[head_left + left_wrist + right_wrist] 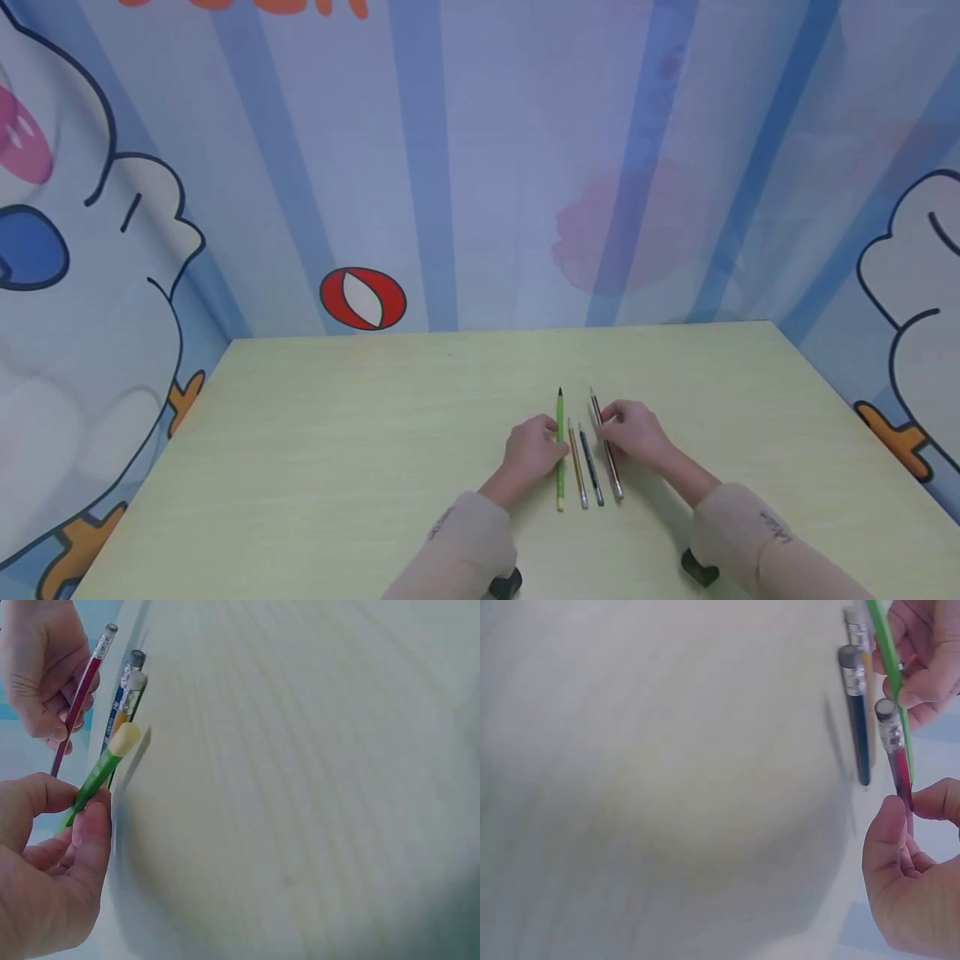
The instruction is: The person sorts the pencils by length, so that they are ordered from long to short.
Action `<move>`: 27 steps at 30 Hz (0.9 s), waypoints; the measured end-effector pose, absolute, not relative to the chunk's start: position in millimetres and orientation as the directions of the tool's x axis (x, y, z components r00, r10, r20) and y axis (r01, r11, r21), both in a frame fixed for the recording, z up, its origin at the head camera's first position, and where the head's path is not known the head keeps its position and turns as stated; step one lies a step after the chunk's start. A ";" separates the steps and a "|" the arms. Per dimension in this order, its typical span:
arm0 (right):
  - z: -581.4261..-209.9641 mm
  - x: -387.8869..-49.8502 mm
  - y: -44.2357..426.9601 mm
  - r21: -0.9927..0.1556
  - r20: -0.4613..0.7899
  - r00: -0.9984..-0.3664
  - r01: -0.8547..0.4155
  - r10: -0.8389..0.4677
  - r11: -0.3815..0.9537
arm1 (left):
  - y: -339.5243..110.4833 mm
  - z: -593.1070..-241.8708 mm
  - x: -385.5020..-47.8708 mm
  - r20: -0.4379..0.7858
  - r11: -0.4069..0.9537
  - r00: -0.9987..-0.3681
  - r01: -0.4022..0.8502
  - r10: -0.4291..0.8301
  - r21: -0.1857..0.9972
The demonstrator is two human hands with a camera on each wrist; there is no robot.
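My left hand pinches a green pencil between thumb and fingers; its yellow end points toward me and its dark tip points away. With thumb and fingers, my right hand pinches a dark red pencil, whose metal ferrule and grey eraser show in the right wrist view. Between these two, a yellow-orange pencil and a dark blue pencil lie side by side on the table, untouched, eraser ends toward me. In the left wrist view the green pencil and red pencil appear raised off the surface.
The pale wooden table extends widely to the left of the hands and some way to the right. Behind it hangs a blue striped backdrop with printed cartoon figures. Black devices sit under both sleeve cuffs.
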State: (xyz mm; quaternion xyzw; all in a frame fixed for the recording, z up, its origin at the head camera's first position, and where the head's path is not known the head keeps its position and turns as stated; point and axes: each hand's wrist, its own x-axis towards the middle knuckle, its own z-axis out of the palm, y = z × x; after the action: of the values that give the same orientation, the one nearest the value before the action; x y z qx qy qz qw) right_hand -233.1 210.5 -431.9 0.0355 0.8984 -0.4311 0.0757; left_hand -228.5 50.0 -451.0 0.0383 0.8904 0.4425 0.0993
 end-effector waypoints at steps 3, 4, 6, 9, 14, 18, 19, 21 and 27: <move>-428.1 -233.9 209.3 -0.801 -0.173 -0.985 0.137 -0.005 0.583 | 48.1 -448.9 -229.1 -0.162 0.564 -0.976 -0.052 0.146 0.824; -426.9 -234.1 208.8 -0.812 -0.178 -0.984 0.142 -0.007 0.566 | 47.5 -447.9 -229.2 -0.165 0.553 -0.976 -0.058 0.145 0.831; -425.6 -234.6 207.8 -0.832 -0.183 -0.983 0.146 -0.016 0.535 | 46.3 -445.5 -229.5 -0.169 0.530 -0.975 -0.068 0.144 0.845; -421.9 -234.7 205.3 -0.857 -0.185 -0.982 0.148 -0.027 0.493 | 44.0 -442.9 -229.6 -0.146 0.491 -0.978 -0.056 0.146 0.869; -415.6 -232.1 199.9 -0.894 -0.175 -0.982 0.131 -0.066 0.428 | 40.0 -441.6 -230.5 -0.120 0.393 -0.980 -0.047 0.162 0.918; -413.9 -229.1 195.9 -0.926 -0.166 -0.978 0.110 -0.128 0.361 | 35.6 -437.8 -229.5 -0.112 0.323 -0.976 -0.046 0.188 0.945; -413.7 -228.4 194.9 -0.932 -0.168 -0.976 0.110 -0.141 0.344 | 34.2 -436.5 -228.8 -0.105 0.311 -0.975 -0.039 0.196 0.949; -413.1 -226.9 192.6 -0.943 -0.172 -0.972 0.114 -0.163 0.314 | 31.9 -434.5 -227.3 -0.090 0.297 -0.974 -0.025 0.207 0.955; -413.9 -223.1 185.4 -0.955 -0.183 -0.962 0.125 -0.201 0.268 | 27.4 -429.0 -223.1 -0.080 0.286 -0.973 -0.015 0.218 0.958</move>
State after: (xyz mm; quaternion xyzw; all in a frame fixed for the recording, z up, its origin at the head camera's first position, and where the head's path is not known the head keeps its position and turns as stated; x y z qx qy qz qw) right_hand -223.1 185.4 -413.9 -0.0242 0.7848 -0.6044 0.1351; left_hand -223.1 27.4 -429.0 0.0638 0.7958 0.5941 0.0982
